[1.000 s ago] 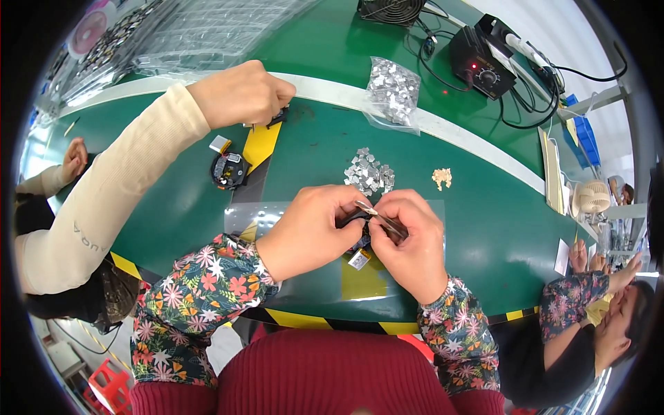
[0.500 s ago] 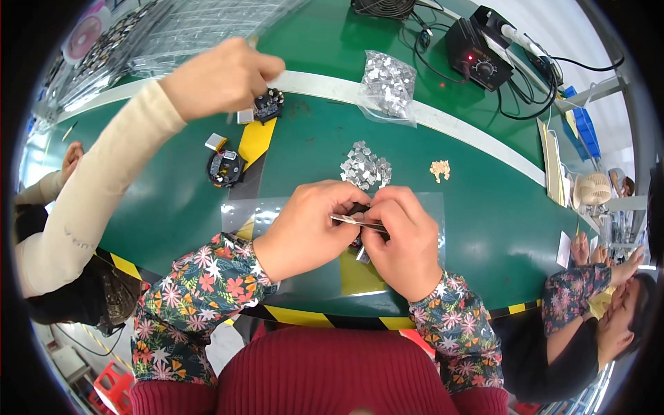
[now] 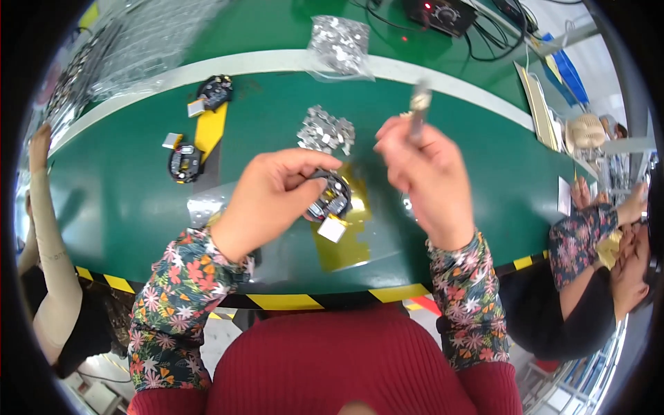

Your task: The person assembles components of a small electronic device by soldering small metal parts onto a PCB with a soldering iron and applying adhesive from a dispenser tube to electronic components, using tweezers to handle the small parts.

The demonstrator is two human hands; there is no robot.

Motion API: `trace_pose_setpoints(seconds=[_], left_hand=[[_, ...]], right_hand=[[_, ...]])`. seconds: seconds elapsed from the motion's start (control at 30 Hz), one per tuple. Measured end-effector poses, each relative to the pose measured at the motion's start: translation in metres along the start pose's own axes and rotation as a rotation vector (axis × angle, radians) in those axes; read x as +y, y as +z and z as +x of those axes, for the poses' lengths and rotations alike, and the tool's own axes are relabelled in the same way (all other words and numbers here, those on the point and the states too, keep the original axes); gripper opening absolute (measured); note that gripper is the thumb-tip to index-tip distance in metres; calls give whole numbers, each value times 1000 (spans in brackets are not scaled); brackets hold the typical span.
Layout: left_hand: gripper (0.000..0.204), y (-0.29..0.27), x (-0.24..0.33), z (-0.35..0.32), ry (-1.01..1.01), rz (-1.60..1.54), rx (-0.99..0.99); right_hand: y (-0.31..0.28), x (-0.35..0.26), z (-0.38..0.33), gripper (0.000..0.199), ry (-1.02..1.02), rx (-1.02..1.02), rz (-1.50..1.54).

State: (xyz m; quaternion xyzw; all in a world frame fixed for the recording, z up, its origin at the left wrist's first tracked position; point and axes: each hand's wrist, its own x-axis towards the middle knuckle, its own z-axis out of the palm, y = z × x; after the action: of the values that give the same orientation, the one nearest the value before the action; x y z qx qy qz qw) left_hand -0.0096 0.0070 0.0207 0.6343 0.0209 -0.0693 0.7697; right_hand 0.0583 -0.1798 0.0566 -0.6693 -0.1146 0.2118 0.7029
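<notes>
My left hand (image 3: 266, 190) grips a round black circuit assembly (image 3: 336, 200) between thumb and fingers. A small silver-white battery (image 3: 332, 229) hangs at its near edge. Below it lies a sheet of amber film (image 3: 339, 254) on a clear plastic sheet. My right hand (image 3: 436, 180) is raised to the right, apart from the assembly. Its fingers close round slim metal tweezers (image 3: 420, 111), blurred by motion and pointing away from me. Just beyond the assembly is a pile of small silver pieces (image 3: 325, 130). My right hand mostly hides the small beige pieces.
Two similar circuit assemblies (image 3: 185, 162) (image 3: 215, 92) with batteries lie at the left. A bag of silver pieces (image 3: 339, 45) rests by the white strip, with a black control box (image 3: 440, 15) behind. Co-workers sit on both sides; one sleeved arm (image 3: 52, 242) is at far left.
My hands have parted: the right one has moved up and right with the tweezers, uncovering the assembly in my left. The co-worker's arm has drawn back left. The whole view has shifted.
</notes>
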Motion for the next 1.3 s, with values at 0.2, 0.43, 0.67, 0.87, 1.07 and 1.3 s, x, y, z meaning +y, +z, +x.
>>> trace_pose_setpoints(seconds=[0.2,0.43,0.67,0.87,1.07,1.3], left_hand=[[18,1,9,0,-151,68,-163],[18,9,5,-11,-143,231,-325],[19,8,2,-10,-65,333,-377],[19,7,0,-9,-57,343,-378],[19,8,1,-8,-31,363,-391],[18,8,3,-14,-72,350,-367]], right_hand=[[-32,7,-25,27,-319,155,-117],[-32,27,-51,15,-51,39,105],[-28,34,-60,13,11,62,59],[-25,36,-58,12,-1,75,32],[-20,32,-58,16,15,116,24],[-20,25,-52,27,114,177,246]])
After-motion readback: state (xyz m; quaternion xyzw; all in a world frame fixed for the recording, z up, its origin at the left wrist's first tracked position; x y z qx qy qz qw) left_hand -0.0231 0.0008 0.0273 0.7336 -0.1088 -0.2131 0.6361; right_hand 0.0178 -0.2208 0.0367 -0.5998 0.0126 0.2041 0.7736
